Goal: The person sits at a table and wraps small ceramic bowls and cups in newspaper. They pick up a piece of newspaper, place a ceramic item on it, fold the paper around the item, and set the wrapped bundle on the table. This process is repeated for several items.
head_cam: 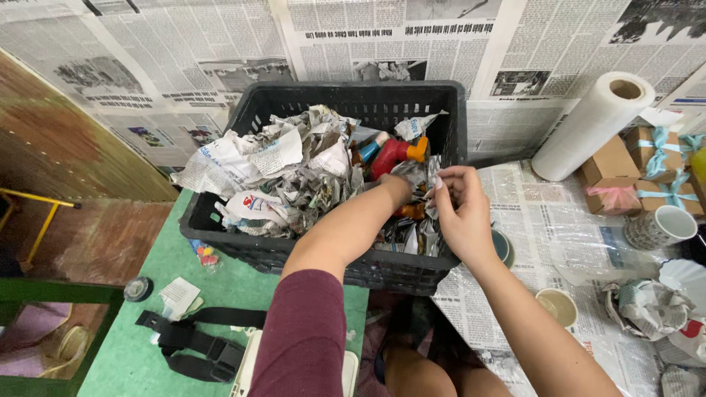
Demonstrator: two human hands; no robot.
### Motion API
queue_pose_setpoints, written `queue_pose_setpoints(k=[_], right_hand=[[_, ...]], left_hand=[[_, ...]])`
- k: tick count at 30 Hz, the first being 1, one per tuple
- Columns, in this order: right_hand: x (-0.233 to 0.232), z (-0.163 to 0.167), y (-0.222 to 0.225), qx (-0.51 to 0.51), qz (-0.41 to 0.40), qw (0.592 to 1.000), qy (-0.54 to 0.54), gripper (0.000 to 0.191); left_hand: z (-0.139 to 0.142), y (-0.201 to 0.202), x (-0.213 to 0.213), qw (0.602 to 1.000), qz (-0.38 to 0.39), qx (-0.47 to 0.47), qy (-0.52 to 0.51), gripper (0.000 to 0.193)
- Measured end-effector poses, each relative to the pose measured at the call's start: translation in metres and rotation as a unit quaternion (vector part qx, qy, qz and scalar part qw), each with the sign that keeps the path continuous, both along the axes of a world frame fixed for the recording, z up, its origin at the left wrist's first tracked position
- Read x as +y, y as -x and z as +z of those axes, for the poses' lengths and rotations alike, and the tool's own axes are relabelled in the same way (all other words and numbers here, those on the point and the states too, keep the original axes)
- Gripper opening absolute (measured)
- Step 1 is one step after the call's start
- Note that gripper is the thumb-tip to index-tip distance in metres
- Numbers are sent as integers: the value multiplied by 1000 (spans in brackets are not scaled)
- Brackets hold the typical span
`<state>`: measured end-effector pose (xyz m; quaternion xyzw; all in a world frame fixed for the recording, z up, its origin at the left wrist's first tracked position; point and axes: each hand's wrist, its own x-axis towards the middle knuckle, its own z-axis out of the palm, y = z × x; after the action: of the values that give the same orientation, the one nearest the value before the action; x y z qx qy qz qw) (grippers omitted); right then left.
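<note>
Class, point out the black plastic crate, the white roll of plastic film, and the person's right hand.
Black plastic crate [353, 94], head view, back wall.
White roll of plastic film [588, 126], head view, middle of its side.
Right hand [462, 213], head view, back of hand.

Right of the right hand [462, 217], near the roll of clear film, stand small brown cardboard gift boxes [609, 163]: one tied with pink ribbon, others [657, 147] behind it with pale blue bows. Below the left hand [397, 184], on the green surface, a small white paper label [179, 294] lies beside a black strap.
</note>
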<state>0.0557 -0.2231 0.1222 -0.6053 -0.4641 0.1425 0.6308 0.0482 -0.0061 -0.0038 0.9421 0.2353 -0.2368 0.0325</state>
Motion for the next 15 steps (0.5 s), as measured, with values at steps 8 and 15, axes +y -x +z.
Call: queue_pose_setpoints(k=[8,15], right_hand=[[2,-2,-2,-10,2,1000,8,14],[-2,4,3,-24,-6,999,31,13]], left_hand=[[16,0,-6,990,-86,88,63,64],[21,2,4,988,-107,104,26,62]])
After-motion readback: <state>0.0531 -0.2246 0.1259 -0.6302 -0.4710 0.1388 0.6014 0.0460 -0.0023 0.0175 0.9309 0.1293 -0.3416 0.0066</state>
